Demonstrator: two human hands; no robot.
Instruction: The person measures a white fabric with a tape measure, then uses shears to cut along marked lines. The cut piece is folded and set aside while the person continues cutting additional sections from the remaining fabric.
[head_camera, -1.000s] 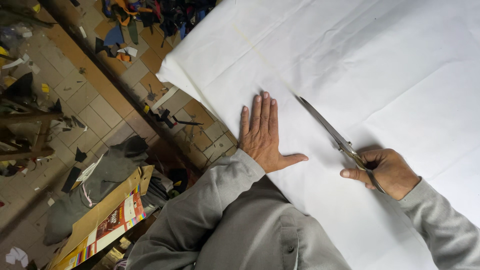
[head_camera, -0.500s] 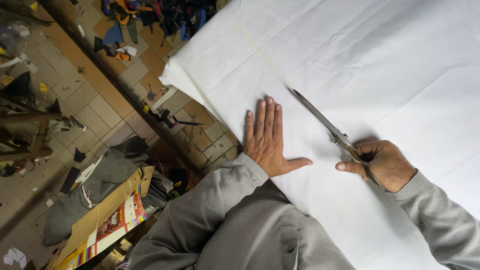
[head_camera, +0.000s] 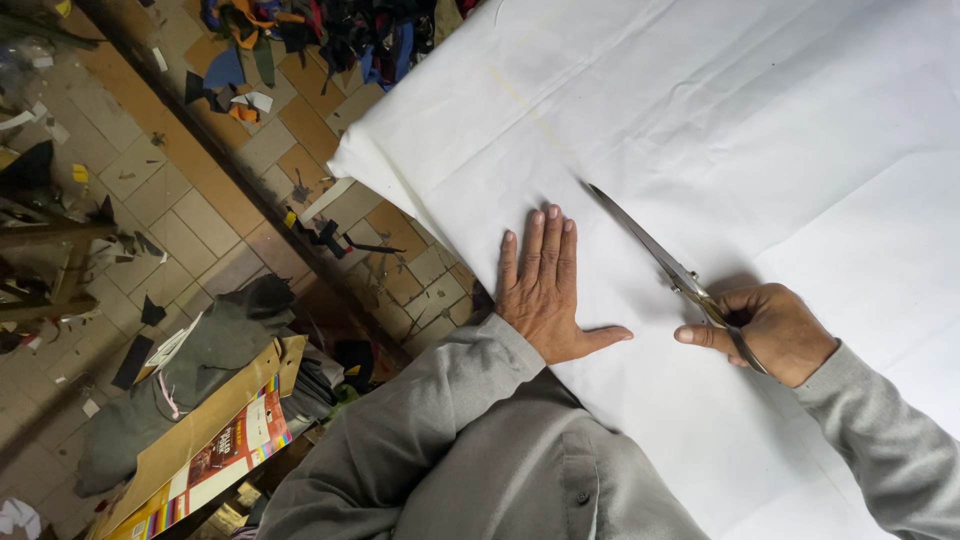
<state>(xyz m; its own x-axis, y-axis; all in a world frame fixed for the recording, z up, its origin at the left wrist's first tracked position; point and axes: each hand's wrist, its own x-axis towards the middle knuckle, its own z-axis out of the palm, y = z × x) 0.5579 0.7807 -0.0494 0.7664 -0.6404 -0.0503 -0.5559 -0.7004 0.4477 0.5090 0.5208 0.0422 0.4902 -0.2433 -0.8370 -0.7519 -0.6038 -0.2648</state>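
Left hand (head_camera: 545, 290) flat on the wide white cloth sheet (head_camera: 780, 150), 4 fingers (head_camera: 548, 240) straight and close together, thumb spread toward the cut line; holds nothing, only presses. Right hand (head_camera: 770, 330) wrapped through the handles of the long steel tailor's scissors (head_camera: 665, 265), fingers curled tight round the loops. Blades nearly shut, tips lying on the cloth just beyond the left fingertips, pointing away from the body. Cloth spread over the bench, near corner hanging over the edge above the brown tiled floor (head_camera: 190, 190) littered with coloured fabric scraps (head_camera: 300, 35).

For a clean cut: keep the lower blade riding on the bench. Keep the pressing hand just beside the blades, never ahead of the tips. Take long strokes without closing fully. Follow the faint line on the cloth.
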